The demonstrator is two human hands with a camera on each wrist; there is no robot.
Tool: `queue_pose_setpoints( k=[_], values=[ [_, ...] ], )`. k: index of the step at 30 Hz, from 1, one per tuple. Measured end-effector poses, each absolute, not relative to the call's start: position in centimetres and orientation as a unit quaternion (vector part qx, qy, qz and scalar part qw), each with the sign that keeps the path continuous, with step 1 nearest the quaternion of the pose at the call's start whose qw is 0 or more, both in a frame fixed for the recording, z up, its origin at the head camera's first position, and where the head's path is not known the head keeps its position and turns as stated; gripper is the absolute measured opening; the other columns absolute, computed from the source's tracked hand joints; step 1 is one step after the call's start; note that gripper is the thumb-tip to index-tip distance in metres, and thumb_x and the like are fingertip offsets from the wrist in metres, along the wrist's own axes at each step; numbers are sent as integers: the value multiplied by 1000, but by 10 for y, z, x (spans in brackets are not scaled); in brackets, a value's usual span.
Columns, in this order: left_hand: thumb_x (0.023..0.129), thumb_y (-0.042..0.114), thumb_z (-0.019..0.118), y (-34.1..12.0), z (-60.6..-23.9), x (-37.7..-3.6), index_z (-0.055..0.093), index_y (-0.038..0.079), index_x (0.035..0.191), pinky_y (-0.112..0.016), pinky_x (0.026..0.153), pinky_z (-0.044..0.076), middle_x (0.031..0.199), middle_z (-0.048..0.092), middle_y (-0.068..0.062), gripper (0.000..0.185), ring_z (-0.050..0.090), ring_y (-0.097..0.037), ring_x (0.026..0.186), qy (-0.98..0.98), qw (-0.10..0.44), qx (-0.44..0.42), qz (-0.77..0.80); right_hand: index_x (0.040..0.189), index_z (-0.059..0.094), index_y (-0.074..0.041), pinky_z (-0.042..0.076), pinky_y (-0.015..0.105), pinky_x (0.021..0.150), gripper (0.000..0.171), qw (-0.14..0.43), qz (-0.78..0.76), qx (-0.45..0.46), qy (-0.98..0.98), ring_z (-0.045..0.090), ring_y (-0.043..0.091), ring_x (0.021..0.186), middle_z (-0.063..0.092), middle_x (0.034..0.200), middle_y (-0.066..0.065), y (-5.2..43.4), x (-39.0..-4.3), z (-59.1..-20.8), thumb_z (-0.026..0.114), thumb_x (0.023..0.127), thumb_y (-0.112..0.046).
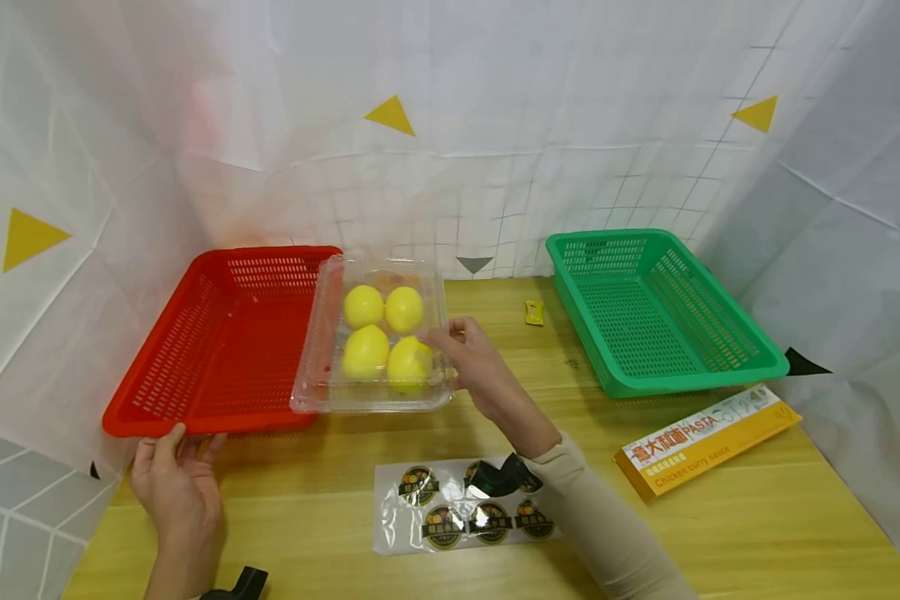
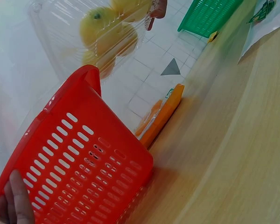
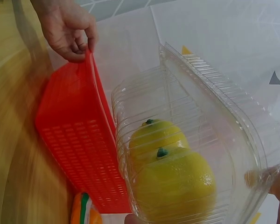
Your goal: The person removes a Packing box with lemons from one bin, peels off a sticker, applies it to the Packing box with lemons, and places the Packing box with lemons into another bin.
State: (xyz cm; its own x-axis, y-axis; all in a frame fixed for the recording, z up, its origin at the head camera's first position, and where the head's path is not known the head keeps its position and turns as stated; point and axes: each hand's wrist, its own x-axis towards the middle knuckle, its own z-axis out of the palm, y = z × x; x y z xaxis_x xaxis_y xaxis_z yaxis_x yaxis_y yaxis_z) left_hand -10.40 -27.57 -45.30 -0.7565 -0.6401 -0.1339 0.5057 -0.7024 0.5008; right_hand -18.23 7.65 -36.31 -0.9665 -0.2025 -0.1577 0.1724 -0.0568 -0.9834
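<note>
My left hand (image 1: 176, 487) grips the near-left rim of the red plastic basket (image 1: 247, 358), thumb on the edge and fingers beneath it. In my right hand (image 1: 487, 371) is a clear plastic clamshell box (image 1: 317, 358), pinched by its right side and held up over the basket's right part. Several yellow lemons (image 1: 365, 352) lie inside the box; green stem ends show on two of them in the right wrist view. Seen from the left wrist, the box (image 2: 56, 42) hangs above the red basket wall (image 2: 84, 163).
A green basket (image 1: 645, 325) stands at the back right. Before it lies a yellow pasta box (image 1: 708, 442). A small yellow packet (image 1: 534, 312) is near the back edge. A sheet of round stickers (image 1: 465, 512) lies in front. An orange package (image 2: 165, 114) sits behind the red basket.
</note>
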Motion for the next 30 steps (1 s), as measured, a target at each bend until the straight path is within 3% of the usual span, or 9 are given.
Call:
queue_pose_setpoints(
  k=[10, 17, 30],
  values=[
    [102, -6, 59, -277, -454, -103, 53, -9, 126, -44, 60, 63, 150, 48, -20, 26, 68, -35, 81, -219, 311, 154, -912, 120, 42, -4, 62, 43, 69, 44, 125, -727, -2, 675, 55, 28, 104, 46, 130, 16, 90, -182, -369, 68, 98, -32],
    [101, -7, 58, -278, -455, -103, 54, -10, 127, -45, 59, 62, 150, 49, -20, 26, 68, -36, 80, -209, 312, 155, -914, 121, 42, -3, 61, 41, 67, 45, 123, -728, 6, 674, 57, 27, 96, 48, 124, 18, 99, -181, -372, 69, 98, -31],
    [101, -6, 59, -277, -455, -103, 53, -7, 133, -46, 62, 62, 151, 48, -18, 32, 69, -37, 87, -212, 304, 160, -915, 119, 41, -4, 61, 43, 71, 42, 122, -726, 8, 677, 58, 26, 97, 48, 126, 18, 112, -178, -373, 67, 99, -29]
  ],
)
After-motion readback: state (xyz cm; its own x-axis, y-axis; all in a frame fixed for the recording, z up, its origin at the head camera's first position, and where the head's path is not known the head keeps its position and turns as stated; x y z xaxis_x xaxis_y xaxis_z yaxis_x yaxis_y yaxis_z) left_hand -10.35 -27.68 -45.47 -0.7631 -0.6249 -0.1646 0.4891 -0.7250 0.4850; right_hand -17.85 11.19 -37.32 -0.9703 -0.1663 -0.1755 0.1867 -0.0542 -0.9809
